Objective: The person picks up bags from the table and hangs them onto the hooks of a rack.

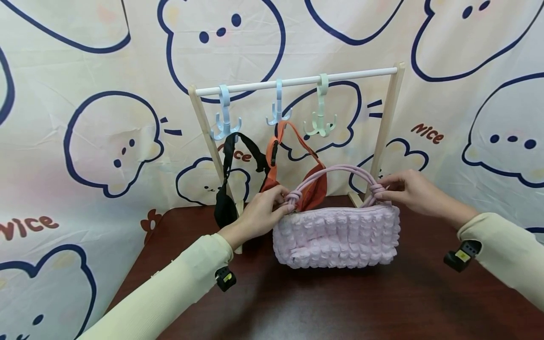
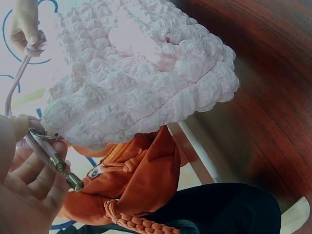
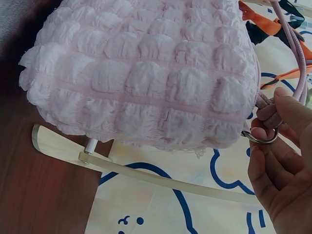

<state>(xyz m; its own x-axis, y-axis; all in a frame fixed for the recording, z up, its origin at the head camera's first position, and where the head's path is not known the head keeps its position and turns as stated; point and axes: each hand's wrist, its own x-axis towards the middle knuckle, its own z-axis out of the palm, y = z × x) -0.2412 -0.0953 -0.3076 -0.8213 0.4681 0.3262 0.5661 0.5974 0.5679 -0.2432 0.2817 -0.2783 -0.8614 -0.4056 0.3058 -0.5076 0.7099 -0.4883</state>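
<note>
A pink puffy handbag [image 1: 335, 238] hangs upright by its strap, held from both ends in front of the rack. My left hand [image 1: 265, 210] pinches the knotted strap end at the bag's left top corner; cord tips with metal caps [image 2: 73, 181] stick out by those fingers in the left wrist view. The right hand [image 1: 405, 193] pinches the strap knot [image 3: 268, 114] at the other corner, beside a metal ring [image 3: 265, 140]. Between the hands the strap [image 1: 340, 167] arches up. Behind the bag's left end hangs an orange bag [image 1: 314, 189], with a black bag [image 1: 225, 208] left of it.
A wooden rack with a white rail [image 1: 293, 81] stands at the back of the dark table [image 1: 323, 302]. From the rail hang two blue hooks [image 1: 225, 115] [image 1: 278, 106] and a green hook [image 1: 320, 108]. A patterned cloth [image 1: 106, 141] covers the wall behind.
</note>
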